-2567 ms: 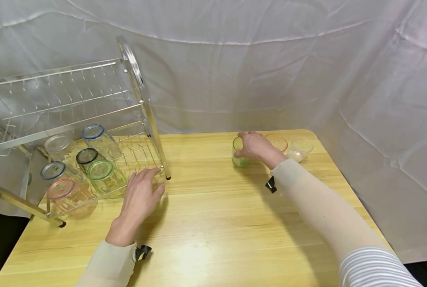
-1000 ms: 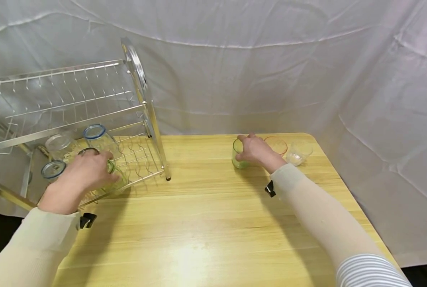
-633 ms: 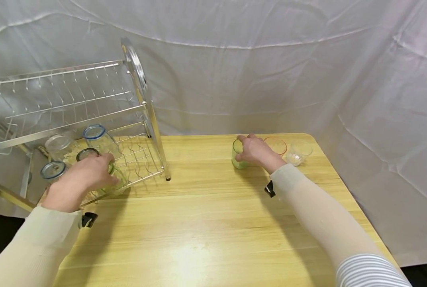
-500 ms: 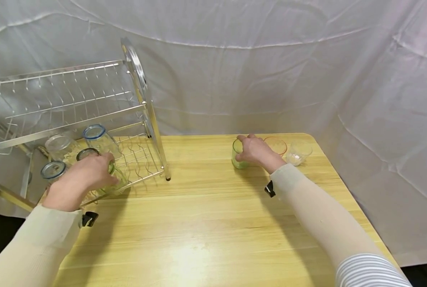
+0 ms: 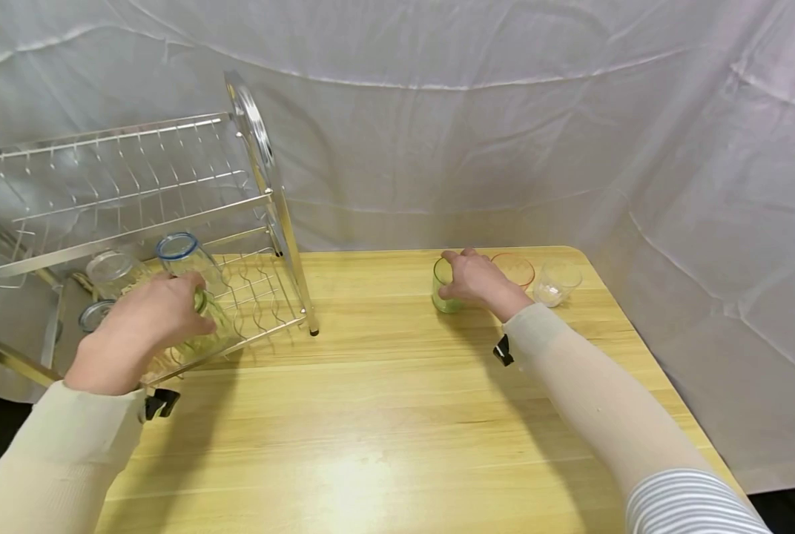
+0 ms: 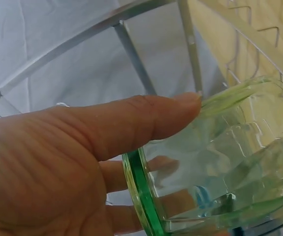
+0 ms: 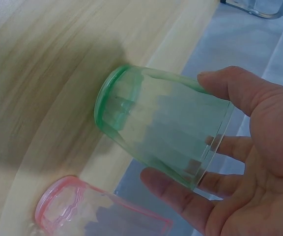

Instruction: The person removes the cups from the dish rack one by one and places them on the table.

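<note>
At the front of the rack's lower tier, my left hand (image 5: 147, 319) grips an upside-down green glass (image 5: 207, 337) near its base. In the left wrist view the thumb lies along one side of that green glass (image 6: 230, 147), with fingers showing through from the far side. Away to the right, my right hand (image 5: 479, 282) holds an upright green glass (image 5: 440, 298) around its rim near the table's back edge. The right wrist view shows this green glass (image 7: 151, 118) between thumb and fingers, its thick green base against the wood.
A two-tier wire dish rack (image 5: 284, 245) stands at left. Its lower tier holds other upturned glasses, including a blue one (image 5: 187, 256) and a clear one (image 5: 113, 271). Right of my right hand are a red-rimmed glass (image 5: 518, 271) and a clear glass (image 5: 558, 285).
My left hand moved left from the rack's front corner onto the green glass, and just now rose slightly, covering the dark-rimmed glass behind. The right hand stays on its glass.
</note>
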The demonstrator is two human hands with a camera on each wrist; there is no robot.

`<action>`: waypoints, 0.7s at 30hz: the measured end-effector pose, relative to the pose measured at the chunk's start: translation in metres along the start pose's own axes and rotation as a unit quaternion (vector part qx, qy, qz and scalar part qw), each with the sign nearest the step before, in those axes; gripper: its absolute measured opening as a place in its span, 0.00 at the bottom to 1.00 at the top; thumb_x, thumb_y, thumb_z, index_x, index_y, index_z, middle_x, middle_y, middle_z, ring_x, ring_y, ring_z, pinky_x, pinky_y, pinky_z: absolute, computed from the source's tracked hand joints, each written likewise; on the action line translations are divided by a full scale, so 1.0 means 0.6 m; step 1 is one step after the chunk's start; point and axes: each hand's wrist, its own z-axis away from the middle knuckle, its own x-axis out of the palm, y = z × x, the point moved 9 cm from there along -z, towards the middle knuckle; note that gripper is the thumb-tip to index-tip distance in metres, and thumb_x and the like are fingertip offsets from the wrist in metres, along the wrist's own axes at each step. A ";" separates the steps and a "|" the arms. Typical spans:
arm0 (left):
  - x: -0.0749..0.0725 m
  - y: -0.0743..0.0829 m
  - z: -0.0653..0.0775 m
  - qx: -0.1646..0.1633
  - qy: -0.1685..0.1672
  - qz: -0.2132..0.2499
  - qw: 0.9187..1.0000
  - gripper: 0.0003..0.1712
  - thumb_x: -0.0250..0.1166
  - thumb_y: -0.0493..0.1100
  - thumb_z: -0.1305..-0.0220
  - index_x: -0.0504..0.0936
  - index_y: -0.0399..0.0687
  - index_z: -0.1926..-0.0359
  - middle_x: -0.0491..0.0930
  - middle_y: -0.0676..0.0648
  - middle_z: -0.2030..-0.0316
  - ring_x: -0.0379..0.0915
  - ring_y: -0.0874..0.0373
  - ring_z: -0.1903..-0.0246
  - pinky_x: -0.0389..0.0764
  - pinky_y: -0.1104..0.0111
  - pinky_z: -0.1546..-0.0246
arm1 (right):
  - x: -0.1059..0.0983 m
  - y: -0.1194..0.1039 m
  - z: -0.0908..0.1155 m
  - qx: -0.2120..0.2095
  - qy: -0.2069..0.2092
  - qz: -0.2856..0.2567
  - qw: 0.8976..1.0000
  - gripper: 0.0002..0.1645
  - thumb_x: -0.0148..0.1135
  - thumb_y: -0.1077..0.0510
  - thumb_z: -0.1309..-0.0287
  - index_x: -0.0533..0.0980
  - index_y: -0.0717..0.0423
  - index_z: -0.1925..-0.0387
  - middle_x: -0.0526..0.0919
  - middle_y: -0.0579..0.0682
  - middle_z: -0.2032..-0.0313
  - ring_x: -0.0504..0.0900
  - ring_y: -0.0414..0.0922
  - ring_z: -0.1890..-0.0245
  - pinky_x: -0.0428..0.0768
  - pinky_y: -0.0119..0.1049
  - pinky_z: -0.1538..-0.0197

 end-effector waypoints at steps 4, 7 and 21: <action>-0.007 0.006 0.010 -0.007 0.006 0.002 1.000 0.49 0.71 0.53 0.35 0.60 0.32 0.25 0.59 0.16 0.31 0.60 0.15 0.36 0.70 0.24 0.44 | 0.000 0.002 0.001 0.003 -0.002 -0.007 1.000 0.55 0.67 0.49 0.41 0.54 0.55 0.17 0.59 0.71 0.23 0.67 0.73 0.29 0.71 0.67 0.29; -0.012 0.017 0.021 -0.009 0.008 0.005 1.000 0.50 0.70 0.54 0.34 0.58 0.32 0.23 0.57 0.16 0.30 0.58 0.15 0.34 0.69 0.24 0.43 | 0.000 0.002 0.003 0.006 -0.004 -0.013 1.000 0.56 0.68 0.49 0.41 0.54 0.54 0.16 0.58 0.71 0.22 0.66 0.74 0.28 0.69 0.68 0.28; -0.022 0.057 0.049 -0.001 0.016 0.011 1.000 0.51 0.71 0.56 0.33 0.59 0.34 0.22 0.59 0.16 0.30 0.63 0.16 0.37 0.72 0.25 0.47 | -0.023 0.007 0.019 0.000 0.052 -0.028 0.998 0.58 0.71 0.39 0.38 0.55 0.56 0.17 0.58 0.68 0.21 0.57 0.71 0.22 0.63 0.65 0.22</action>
